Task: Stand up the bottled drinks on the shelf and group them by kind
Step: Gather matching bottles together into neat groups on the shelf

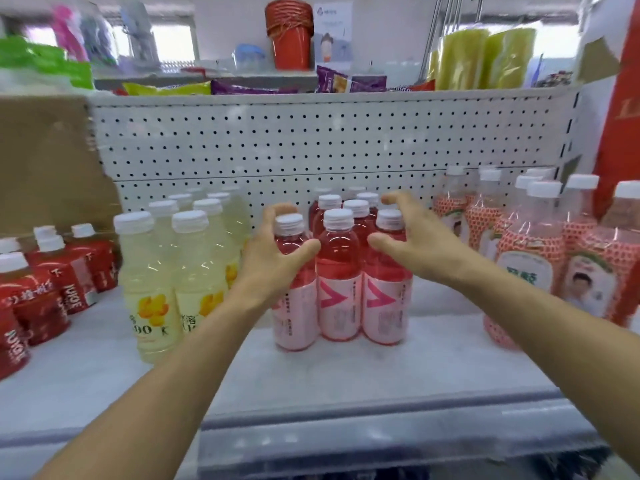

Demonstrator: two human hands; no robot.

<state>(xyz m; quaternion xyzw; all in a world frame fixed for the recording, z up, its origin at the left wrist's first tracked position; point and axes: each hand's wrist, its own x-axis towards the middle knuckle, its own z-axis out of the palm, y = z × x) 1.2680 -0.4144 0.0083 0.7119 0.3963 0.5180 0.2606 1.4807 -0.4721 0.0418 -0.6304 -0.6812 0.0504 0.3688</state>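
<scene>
Several pink drink bottles (338, 275) with white caps stand upright in a tight cluster at the middle of the white shelf (346, 375). My left hand (273, 251) cups the cluster's left side, its thumb across the front-left bottle and fingers spread. My right hand (412, 240) cups the right side, fingers curled over the back caps. Neither hand lifts a bottle. Pale yellow bottles (180, 271) stand grouped to the left. Red-labelled juice bottles (52, 282) stand at far left. Bottles with red-dotted labels (540, 258) stand at the right.
A white pegboard panel (311, 143) backs the shelf. Above it an upper shelf holds snack packs (263, 86), a stack of red pots (290, 32) and yellow-green bundles (481, 57). A cardboard box (45, 161) stands at back left, a red box (620, 109) at right.
</scene>
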